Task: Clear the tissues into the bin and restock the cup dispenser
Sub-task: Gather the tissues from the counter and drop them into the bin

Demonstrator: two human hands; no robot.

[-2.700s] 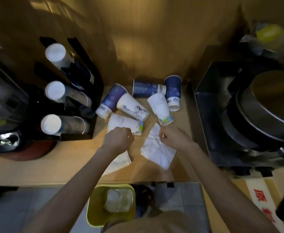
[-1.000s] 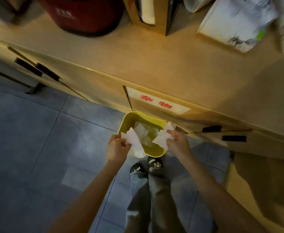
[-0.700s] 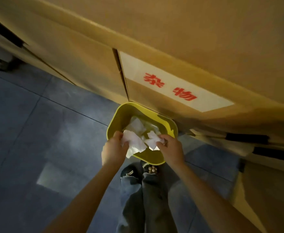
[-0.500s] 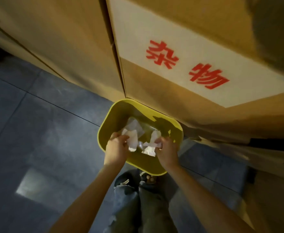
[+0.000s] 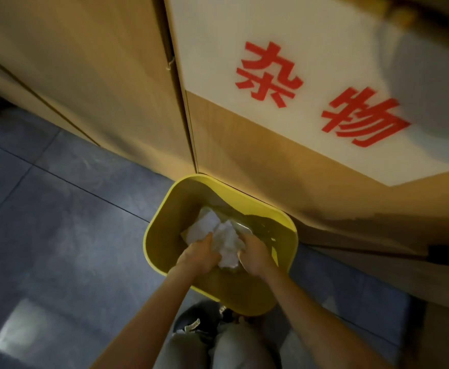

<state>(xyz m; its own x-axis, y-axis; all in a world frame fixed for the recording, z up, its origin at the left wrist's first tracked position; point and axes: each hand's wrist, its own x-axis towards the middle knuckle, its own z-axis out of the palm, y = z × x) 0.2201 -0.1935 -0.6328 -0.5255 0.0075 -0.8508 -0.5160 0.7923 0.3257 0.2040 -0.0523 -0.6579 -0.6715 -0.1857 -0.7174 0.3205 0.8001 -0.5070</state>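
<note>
Left hand (image 5: 200, 253) and right hand (image 5: 255, 255) inside yellow bin (image 5: 159, 235), both closed on crumpled tissues (image 5: 227, 242). Release pending. Tissue step nearly complete; cup dispenser restock outstanding, dispenser out of view.

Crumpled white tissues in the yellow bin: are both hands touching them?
Touching. The head view shows the left hand and right hand pressed against the crumpled white tissues inside the yellow plastic bin.
</note>
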